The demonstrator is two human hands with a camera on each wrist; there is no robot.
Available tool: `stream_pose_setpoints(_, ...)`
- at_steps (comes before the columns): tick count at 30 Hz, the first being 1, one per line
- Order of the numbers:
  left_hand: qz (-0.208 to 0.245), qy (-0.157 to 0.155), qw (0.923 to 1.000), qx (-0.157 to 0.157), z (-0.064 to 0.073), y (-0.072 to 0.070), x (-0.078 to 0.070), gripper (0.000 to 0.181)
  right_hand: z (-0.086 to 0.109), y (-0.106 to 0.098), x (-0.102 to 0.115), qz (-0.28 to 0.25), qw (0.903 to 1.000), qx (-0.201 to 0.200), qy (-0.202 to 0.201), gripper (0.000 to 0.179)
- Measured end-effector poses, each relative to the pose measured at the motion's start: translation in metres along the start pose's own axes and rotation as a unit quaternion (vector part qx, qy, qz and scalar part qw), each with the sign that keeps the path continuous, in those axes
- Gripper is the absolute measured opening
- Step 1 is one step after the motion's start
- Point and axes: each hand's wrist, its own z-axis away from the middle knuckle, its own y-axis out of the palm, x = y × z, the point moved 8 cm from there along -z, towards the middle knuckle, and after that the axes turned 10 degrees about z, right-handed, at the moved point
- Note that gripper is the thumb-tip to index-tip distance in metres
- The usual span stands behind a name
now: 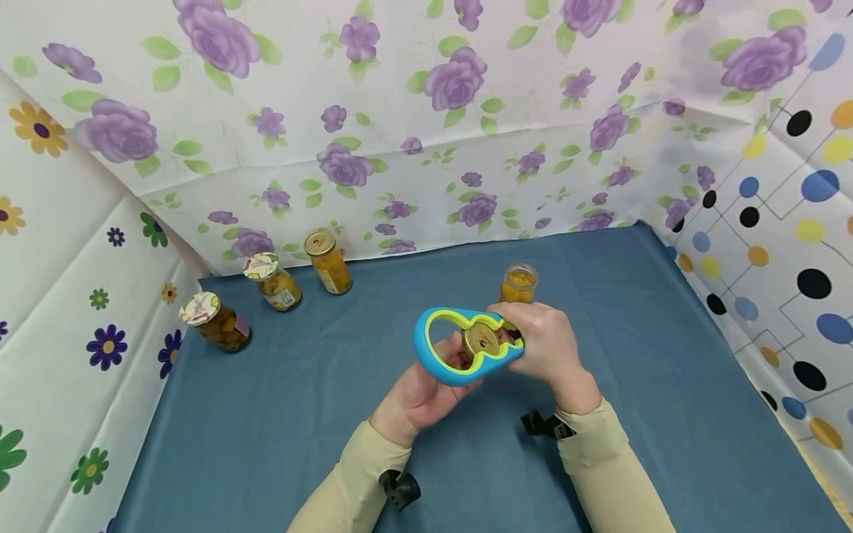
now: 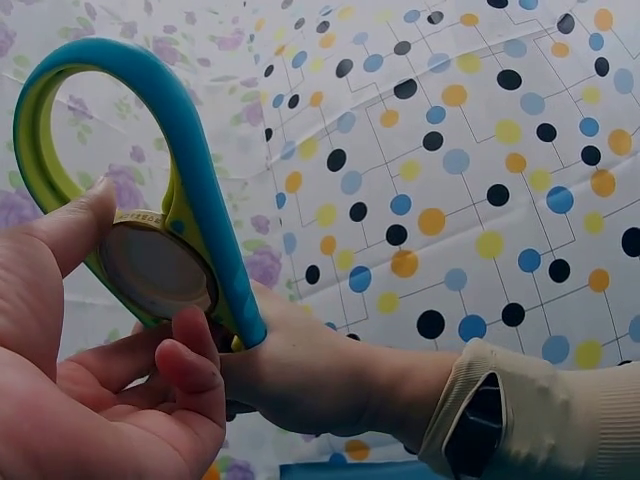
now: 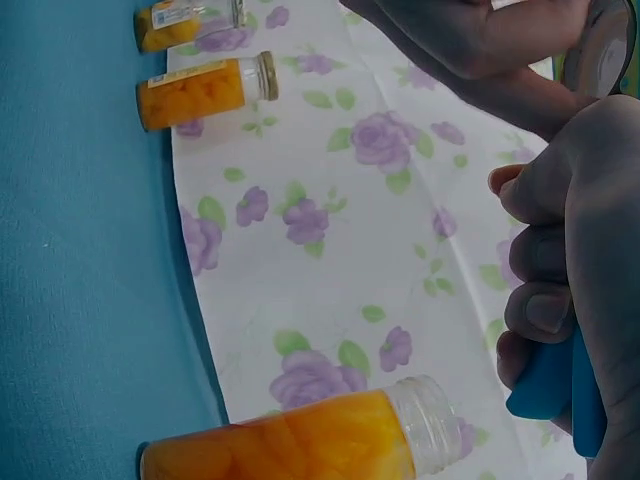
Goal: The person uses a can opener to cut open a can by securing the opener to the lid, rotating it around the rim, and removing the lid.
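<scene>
My right hand (image 1: 549,344) grips the handle end of a blue and lime-green jar opener (image 1: 423,342), its loop pointing left. A gold jar lid (image 1: 481,339) sits in the opener's toothed gap. With its thumb and fingers, my left hand (image 1: 420,392) pinches this lid from the loop side; the left wrist view shows the lid's pale underside (image 2: 158,268) between them. Behind the right hand stands a lidless glass jar (image 1: 518,281) of orange fruit, partly hidden by that hand. The right wrist view shows its bare threaded neck (image 3: 432,425).
Three capped jars stand at the back left: a dark-filled jar (image 1: 225,329), a yellowish jar (image 1: 280,287) and a gold-lidded jar (image 1: 331,268). Blue cloth (image 1: 300,414) covers the table. Patterned sheets (image 1: 400,96) hang behind it and along both sides.
</scene>
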Motion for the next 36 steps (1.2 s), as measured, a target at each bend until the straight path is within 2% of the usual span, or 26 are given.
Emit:
stream_pose_setpoints(5,-0.002,0.002,0.9999,0.015,-0.0013,0.0027,0.0009,0.053,0.0004,0.0021,0.0012,0.0,1.0,0.001,-0.006,0.031)
stream_pose_setpoints(11,0.0,-0.005,0.9999,0.014,-0.0021,0.0037,0.0021,0.06,0.0004,0.0016,0.0013,-0.001,1.0,0.002,-0.007,0.033)
stream_pose_setpoints(22,0.005,-0.008,0.9999,0.014,-0.0023,0.0026,0.002,0.056,-0.001,0.0007,0.0027,0.004,0.9999,0.006,-0.012,0.031)
stream_pose_setpoints(26,-0.005,-0.008,0.9998,0.018,-0.0027,0.0024,0.0017,0.056,-0.0011,0.0007,0.0031,0.007,0.9998,0.009,-0.015,0.032)
stream_pose_setpoints(32,-0.048,0.001,0.9983,0.035,-0.0024,0.0024,0.0004,0.053,-0.0013,-0.001,0.005,0.012,0.9995,0.007,-0.029,0.035)
stream_pose_setpoints(36,-0.043,0.004,0.9983,0.04,-0.0025,0.0022,-0.0009,0.053,-0.0019,-0.0006,0.005,0.012,0.9995,0.014,-0.026,0.044)
